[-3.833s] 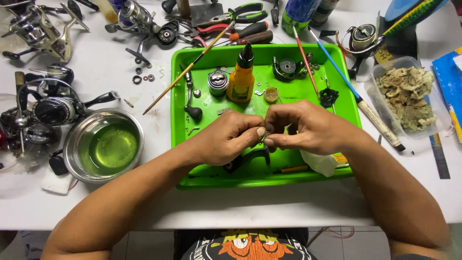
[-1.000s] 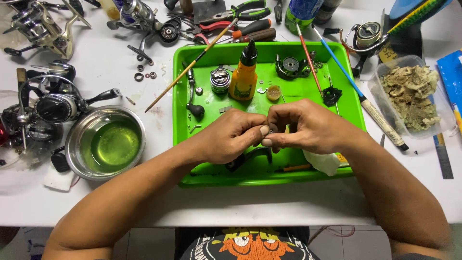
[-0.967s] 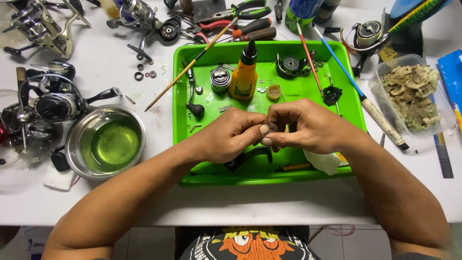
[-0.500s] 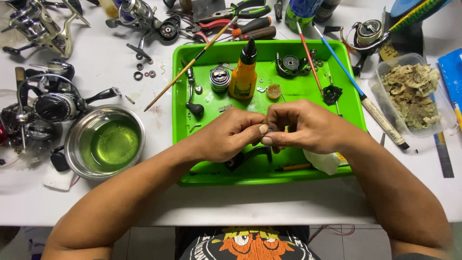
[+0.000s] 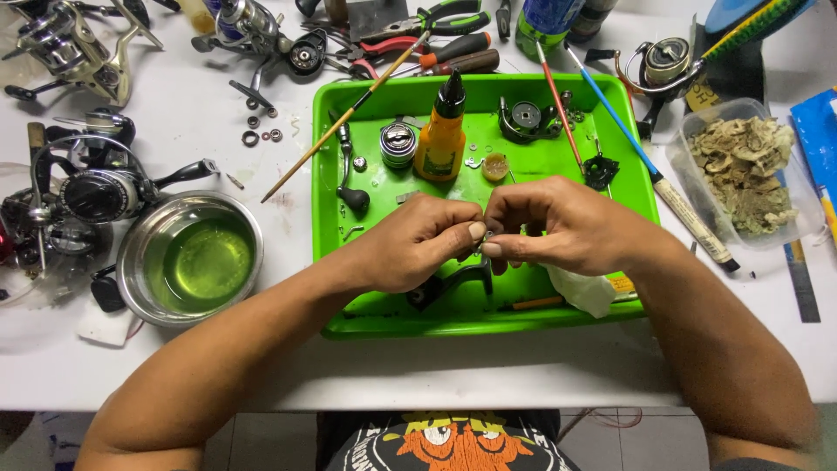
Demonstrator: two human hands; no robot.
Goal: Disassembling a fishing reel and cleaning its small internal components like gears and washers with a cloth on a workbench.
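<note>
- Left hand (image 5: 417, 244) and right hand (image 5: 558, 225) meet fingertip to fingertip over the middle of the bright green plastic tray (image 5: 636, 187).
- Both hands are curled closed, pinching a small dark metal part (image 5: 485, 239) between thumbs and forefingers; part mostly hidden, can't tell its shape.
- Black curved reel piece (image 5: 449, 283) lies on the tray floor just below the hands; can't tell if it joins the pinched part.
- White crumpled cloth (image 5: 580, 290) sits under the right wrist, on the tray's near right corner.
- Yellow squeeze bottle with black nozzle (image 5: 442, 135) stands upright at the tray's far side, silver round spool (image 5: 398, 144) just beside it on the left.
- Black reel body (image 5: 523, 118) lies right of the bottle.
- Steel bowl of green liquid (image 5: 192, 257) sits on the white table (image 5: 488, 371), left of the tray.
- Clear plastic tub of tan scraps (image 5: 745, 179) sits right of the tray.
- Wooden-handled brush (image 5: 349, 113) leans across the tray's far left rim.
</note>
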